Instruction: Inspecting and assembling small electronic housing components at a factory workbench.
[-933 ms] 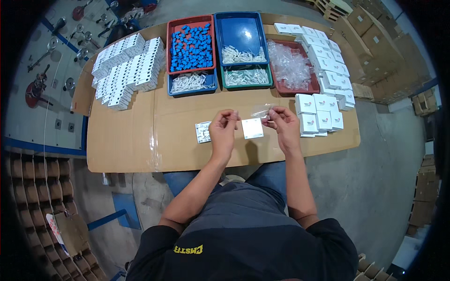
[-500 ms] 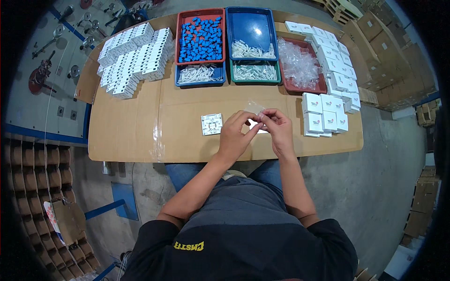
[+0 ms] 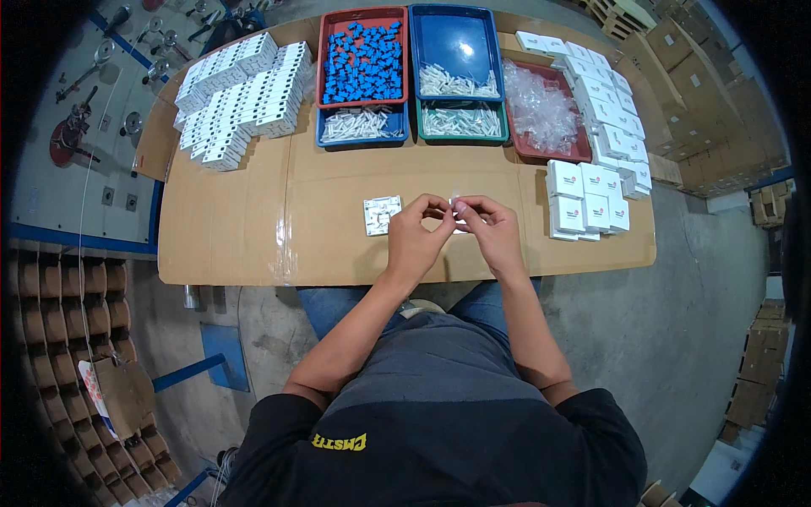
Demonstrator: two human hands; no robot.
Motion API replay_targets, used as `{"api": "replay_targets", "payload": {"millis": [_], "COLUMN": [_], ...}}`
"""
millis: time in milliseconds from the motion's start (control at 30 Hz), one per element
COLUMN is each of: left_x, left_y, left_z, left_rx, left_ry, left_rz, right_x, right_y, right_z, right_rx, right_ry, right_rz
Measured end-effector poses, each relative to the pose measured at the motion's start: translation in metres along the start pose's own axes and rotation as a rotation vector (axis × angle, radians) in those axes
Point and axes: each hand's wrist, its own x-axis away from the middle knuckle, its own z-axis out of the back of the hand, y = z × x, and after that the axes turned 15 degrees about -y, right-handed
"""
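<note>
My left hand (image 3: 416,238) and my right hand (image 3: 493,237) meet over the table's middle, thumbs and fingertips pinched together. Between them is a small clear plastic bag (image 3: 456,195), mostly covered by the fingers; whatever else the pinch holds is too small to make out. Under the fingertips part of a flat white piece (image 3: 460,226) shows, the rest hidden by my hands. Just left of my left hand a square white module (image 3: 383,215) lies flat, its inner fittings facing up.
Trays line the back: a red one (image 3: 322,59) with blue parts, blue and green ones (image 3: 465,138) with white plugs and screws, a red one (image 3: 553,156) with clear bags. White modules (image 3: 245,93) stack at left, white square pieces (image 3: 589,203) at right. Cardboard (image 3: 220,245) covers the table.
Both hands have drawn slightly closer together, fingertips now meeting a little farther left. The clear bag shows less above the fingers. The whole view has shifted slightly.
</note>
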Motion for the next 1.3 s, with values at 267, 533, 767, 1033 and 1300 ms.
{"api": "replay_targets", "payload": {"millis": [267,533,767,1033,1300], "left_x": [0.000,0.002,0.008,0.002,0.006], "left_y": [-0.011,-0.021,-0.023,-0.006,-0.015], "left_z": [-0.001,0.000,-0.007,0.005,-0.005], "left_rx": [0.244,0.583,0.472,0.843,0.669], "left_ry": [-0.021,-0.134,-0.049,-0.146,-0.002], "left_rz": [0.051,0.180,0.079,0.459,0.215], "right_x": [0.001,-0.003,-0.003,-0.002,-0.004], "right_y": [-0.008,-0.002,-0.004,-0.008,-0.007], "right_z": [-0.008,0.005,0.008,0.007,-0.006], "right_rx": [0.023,-0.076,0.069,0.645,0.091], "right_ry": [0.002,-0.046,-0.007,-0.026,0.001], "right_rz": [-0.031,-0.057,-0.042,0.424,0.219]}}
